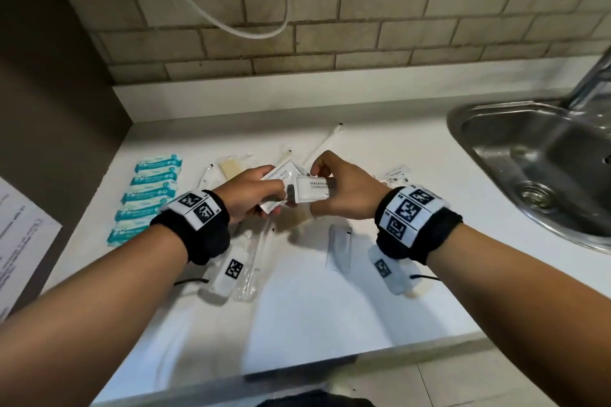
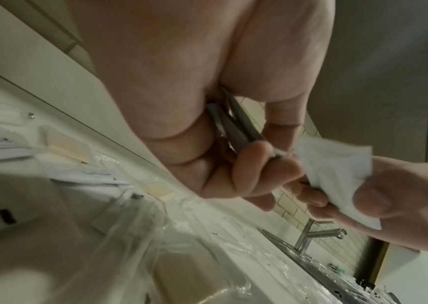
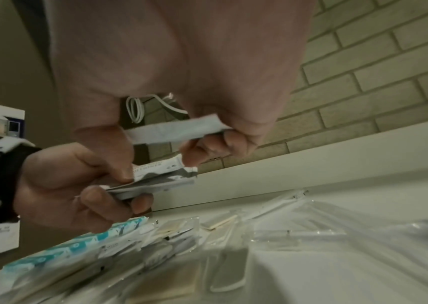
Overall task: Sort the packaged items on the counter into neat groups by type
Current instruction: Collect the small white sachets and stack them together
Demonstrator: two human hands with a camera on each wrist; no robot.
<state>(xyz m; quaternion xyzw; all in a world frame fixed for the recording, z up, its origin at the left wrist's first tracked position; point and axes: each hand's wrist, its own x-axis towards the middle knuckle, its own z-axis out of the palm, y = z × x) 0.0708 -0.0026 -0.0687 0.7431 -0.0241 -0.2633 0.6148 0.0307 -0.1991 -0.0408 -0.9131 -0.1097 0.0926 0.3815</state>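
Both hands are raised over the middle of the white counter (image 1: 330, 307). My left hand (image 1: 251, 195) grips a small stack of white shampoo sachets (image 1: 281, 175), seen edge-on between thumb and fingers (image 3: 153, 185) in the right wrist view. My right hand (image 1: 334, 188) pinches one white sachet (image 1: 312, 192) printed "SHAMPOO CONDITIONER", held just right of the stack and touching it; its sachet (image 3: 176, 131) shows flat between thumb and fingers. A neat column of teal soap packets (image 1: 148, 195) lies at the left. Clear-wrapped items (image 1: 244, 258) lie loose under my hands.
A steel sink (image 1: 542, 162) with a tap is set into the counter at the right. A tiled wall (image 1: 330, 26) with a hanging white cable stands behind. A dark panel and a printed sheet (image 1: 20, 241) border the left. A clear-wrapped comb (image 1: 339, 248) lies near my right wrist.
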